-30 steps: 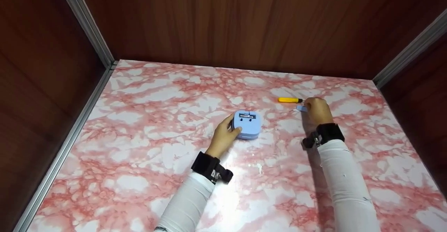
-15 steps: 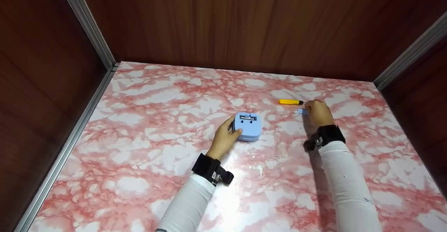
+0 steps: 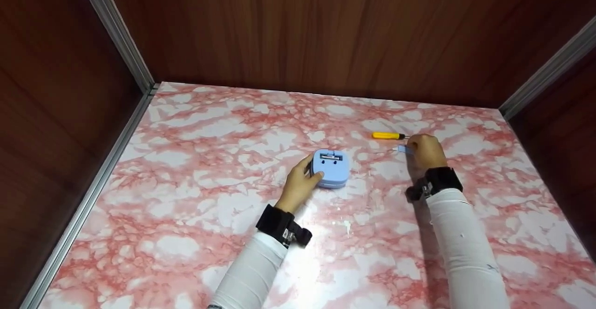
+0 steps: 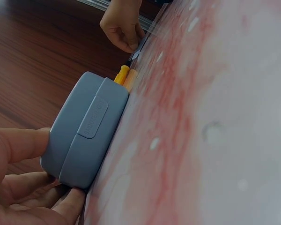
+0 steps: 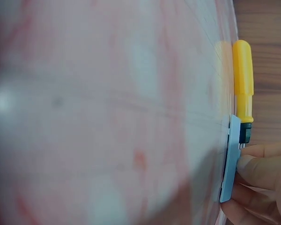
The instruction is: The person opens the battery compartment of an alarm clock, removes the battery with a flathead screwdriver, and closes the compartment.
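Observation:
My left hand (image 3: 298,185) grips the left side of a light-blue rounded-square case (image 3: 333,171) on the table, thumb on its top. A slot in the top shows a silvery piece inside, and two small dark spots sit below it. In the left wrist view the case (image 4: 84,126) has a raised tab with embossed letters. Over to the right, my right hand (image 3: 426,151) pinches a flat light-blue cover (image 5: 231,159) with thumb and fingers, low at the tabletop. Beside the cover lies a yellow-handled screwdriver (image 3: 388,136); its shaft goes out of sight behind the right hand.
The table (image 3: 186,197) has a red-and-white marbled surface. Dark wood panels (image 3: 298,34) enclose the back and both sides, with metal rails (image 3: 125,34) at the corners. White sleeves and black wrist straps cover both forearms.
The right hand and the light-blue cover have shifted very slightly to the right. The left hand stays on the case, and the screwdriver lies almost as before.

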Motion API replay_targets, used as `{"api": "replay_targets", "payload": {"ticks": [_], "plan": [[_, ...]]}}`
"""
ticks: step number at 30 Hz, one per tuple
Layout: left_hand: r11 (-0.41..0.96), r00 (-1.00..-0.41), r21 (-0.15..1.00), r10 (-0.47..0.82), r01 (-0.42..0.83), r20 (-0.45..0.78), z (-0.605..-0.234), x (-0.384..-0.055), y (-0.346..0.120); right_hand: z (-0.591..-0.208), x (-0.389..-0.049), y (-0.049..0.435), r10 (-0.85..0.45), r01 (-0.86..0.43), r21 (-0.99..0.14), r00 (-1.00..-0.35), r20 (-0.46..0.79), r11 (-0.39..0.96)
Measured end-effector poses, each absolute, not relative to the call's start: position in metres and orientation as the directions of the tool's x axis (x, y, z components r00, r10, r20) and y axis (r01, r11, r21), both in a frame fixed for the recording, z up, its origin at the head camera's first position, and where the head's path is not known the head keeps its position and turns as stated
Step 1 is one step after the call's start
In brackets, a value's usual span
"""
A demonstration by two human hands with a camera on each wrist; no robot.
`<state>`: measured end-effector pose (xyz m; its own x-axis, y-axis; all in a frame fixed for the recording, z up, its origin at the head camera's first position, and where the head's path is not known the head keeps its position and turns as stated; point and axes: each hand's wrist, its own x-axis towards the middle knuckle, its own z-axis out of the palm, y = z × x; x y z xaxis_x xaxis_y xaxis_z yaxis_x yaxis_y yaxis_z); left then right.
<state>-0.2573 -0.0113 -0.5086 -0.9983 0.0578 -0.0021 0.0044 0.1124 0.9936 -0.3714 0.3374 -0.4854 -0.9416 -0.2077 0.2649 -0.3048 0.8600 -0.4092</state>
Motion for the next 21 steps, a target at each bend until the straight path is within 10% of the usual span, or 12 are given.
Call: {"api": "replay_targets", "payload": {"ticks": [21], "plan": [[0.091, -0.998, 0.996, 0.057, 0.001, -0.004, -0.5082, -0.2568, -0.0106, -0.4819, -0.3680, 0.3327, -0.181, -0.270, -0.407, -0.953, 0.244, 0.873]]}}
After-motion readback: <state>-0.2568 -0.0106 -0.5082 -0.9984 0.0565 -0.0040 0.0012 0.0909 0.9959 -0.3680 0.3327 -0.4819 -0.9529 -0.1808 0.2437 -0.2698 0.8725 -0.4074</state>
